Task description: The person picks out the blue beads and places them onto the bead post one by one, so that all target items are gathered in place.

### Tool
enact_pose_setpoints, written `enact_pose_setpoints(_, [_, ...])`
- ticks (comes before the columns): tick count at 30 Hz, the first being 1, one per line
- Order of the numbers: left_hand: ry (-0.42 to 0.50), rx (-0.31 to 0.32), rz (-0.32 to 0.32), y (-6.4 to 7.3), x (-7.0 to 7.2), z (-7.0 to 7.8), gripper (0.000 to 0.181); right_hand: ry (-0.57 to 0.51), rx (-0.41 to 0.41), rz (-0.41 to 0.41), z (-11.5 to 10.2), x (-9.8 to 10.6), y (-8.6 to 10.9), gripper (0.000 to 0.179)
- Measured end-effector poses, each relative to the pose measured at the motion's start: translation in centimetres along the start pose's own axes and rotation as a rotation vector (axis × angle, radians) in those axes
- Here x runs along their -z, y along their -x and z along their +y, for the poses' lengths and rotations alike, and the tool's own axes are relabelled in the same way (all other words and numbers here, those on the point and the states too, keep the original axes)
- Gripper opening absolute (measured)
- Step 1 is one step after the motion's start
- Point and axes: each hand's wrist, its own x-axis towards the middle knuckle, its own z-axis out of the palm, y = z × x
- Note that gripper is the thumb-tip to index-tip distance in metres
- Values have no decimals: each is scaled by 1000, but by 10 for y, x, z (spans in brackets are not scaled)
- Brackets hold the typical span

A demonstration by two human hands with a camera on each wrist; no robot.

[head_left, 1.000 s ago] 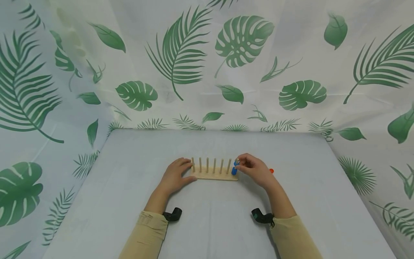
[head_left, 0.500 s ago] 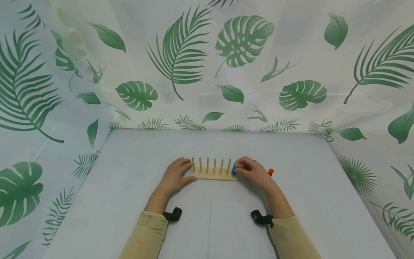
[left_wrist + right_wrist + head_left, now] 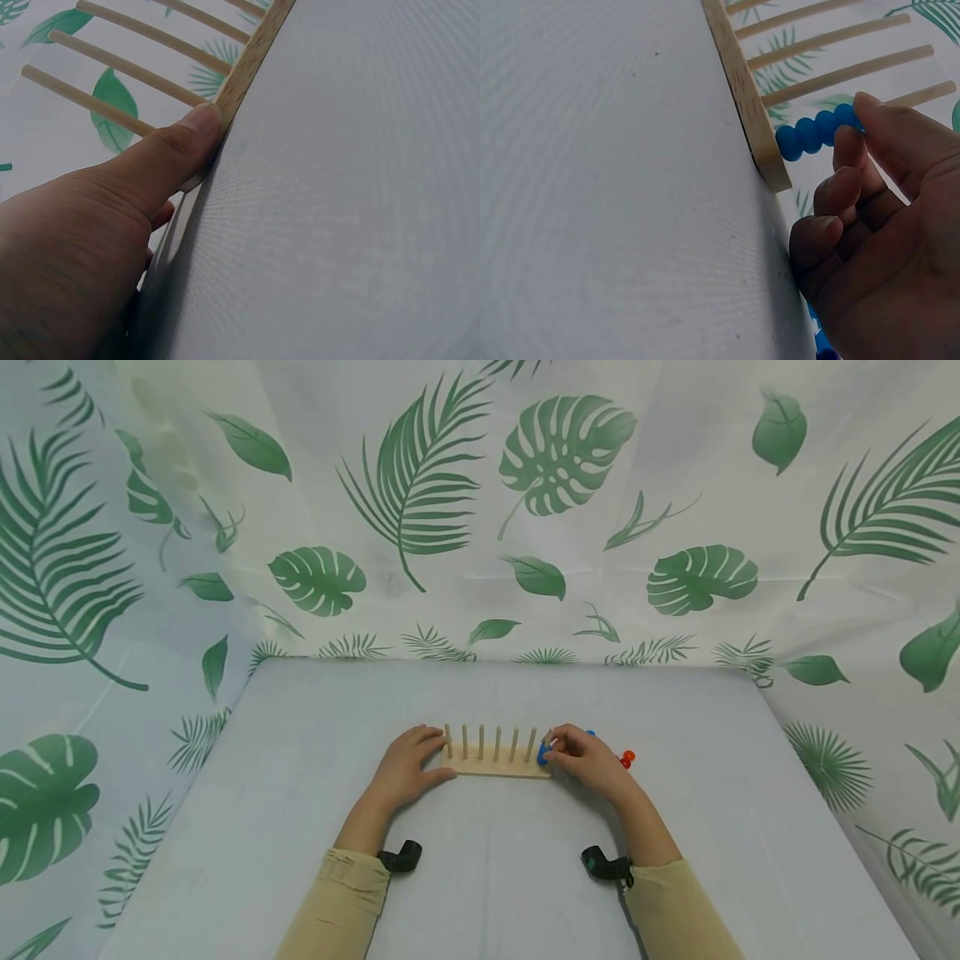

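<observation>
A wooden peg board (image 3: 491, 767) with several upright pegs lies on the table. My left hand (image 3: 408, 766) holds its left end; in the left wrist view the thumb (image 3: 201, 120) presses the board's front edge, and the other fingers are mostly hidden. Several blue beads (image 3: 806, 137) are stacked on the rightmost peg. At the top of that stack my right hand (image 3: 592, 758) pinches a blue bead (image 3: 846, 116) between thumb and forefinger, with the peg's tip sticking out above. The right hand's other fingers are curled below.
Red beads (image 3: 627, 758) lie just right of the right hand. Behind that hand a blue bead (image 3: 591, 732) shows partly. More blue pieces (image 3: 821, 337) peek out under the hand in the right wrist view. A leaf-printed curtain surrounds the grey-white table (image 3: 480, 693).
The right hand has slid the blue bead down the rightmost peg onto the beads below. Its wrist shifted slightly left, showing more of the red beads. The left hand stayed still.
</observation>
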Motion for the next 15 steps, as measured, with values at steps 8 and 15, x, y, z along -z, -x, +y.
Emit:
enact_pose_setpoints(8, [-6,-3,-2,-1,0,0,65,-14,10,-9,1,-1,1,25])
enact_pose_setpoints(15, [-5,0,-10,-1,0,0,65,-4,11,-17,-1,0,2,26])
